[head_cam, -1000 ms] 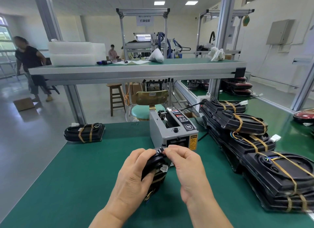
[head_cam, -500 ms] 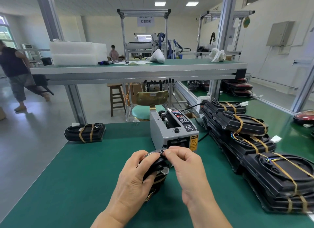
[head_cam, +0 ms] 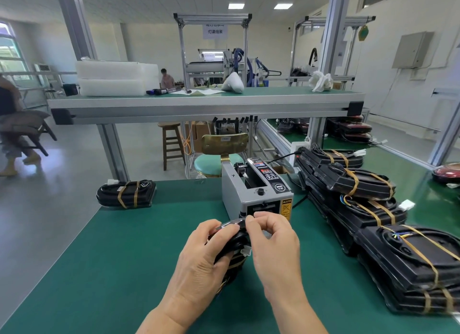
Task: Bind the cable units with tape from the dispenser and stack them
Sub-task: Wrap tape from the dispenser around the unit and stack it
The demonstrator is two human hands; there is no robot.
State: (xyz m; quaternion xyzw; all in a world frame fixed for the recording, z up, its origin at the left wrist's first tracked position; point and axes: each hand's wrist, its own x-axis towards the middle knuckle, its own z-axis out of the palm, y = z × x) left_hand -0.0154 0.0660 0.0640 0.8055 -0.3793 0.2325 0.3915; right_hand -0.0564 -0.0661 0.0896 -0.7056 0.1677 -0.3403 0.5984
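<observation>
Though it lies flat and tidy, the bound unit [head_cam: 125, 193] at ten o'clock on the green mat [head_cam: 99, 271] shows the build of these things: a hard black plastic shell with rubbery cable coiled on it, cinched by two tan bands. At the centre, the left hand [head_cam: 199, 266] curls its fingers round the cable unit [head_cam: 235, 246], which is held on edge just above the mat. I judge it light but awkward, with a stiff shell, springy wires and a loose white connector, so the rigid rim is the place to hold, not the coil. At twelve o'clock, just behind, stands the grey boxy tape dispenser [head_cam: 256, 191]. The right hand [head_cam: 273, 246] pinches thumb against forefinger on a glossy strip [head_cam: 232, 224] at the unit's top. From one to four o'clock the stack of taped units [head_cam: 373, 209] lies in overlapping rows
</observation>
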